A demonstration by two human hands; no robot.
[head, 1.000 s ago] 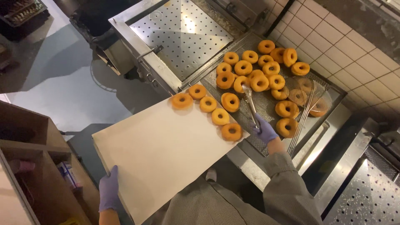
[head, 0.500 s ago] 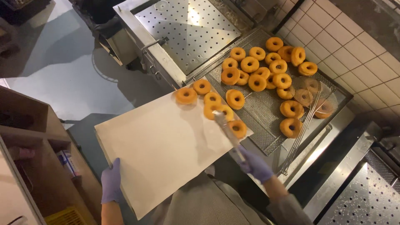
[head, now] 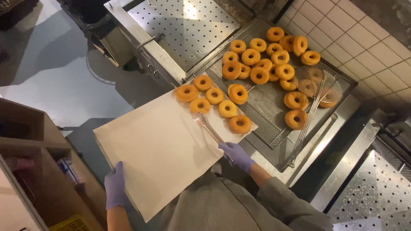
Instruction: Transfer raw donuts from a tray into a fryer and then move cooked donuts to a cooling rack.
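My left hand (head: 115,186), in a purple glove, grips the near edge of a large paper-lined tray (head: 158,149). Several golden doughnuts (head: 214,100) lie in a cluster on the tray's far end. My right hand (head: 236,155), also gloved, holds metal tongs (head: 207,126) whose tips rest on the tray just below one doughnut (head: 200,105). More doughnuts (head: 265,60) sit on a wire mesh rack (head: 265,115) beyond the tray.
A perforated steel lid (head: 188,25) lies at the top left of the rack. A wire skimmer (head: 306,119) rests on the rack's right side. White tiled wall (head: 368,47) at right. Wooden shelving (head: 34,171) stands at left above a grey floor.
My right hand with the tongs has pulled back from the doughnuts on the rack to the tray. One more doughnut now lies on the tray.
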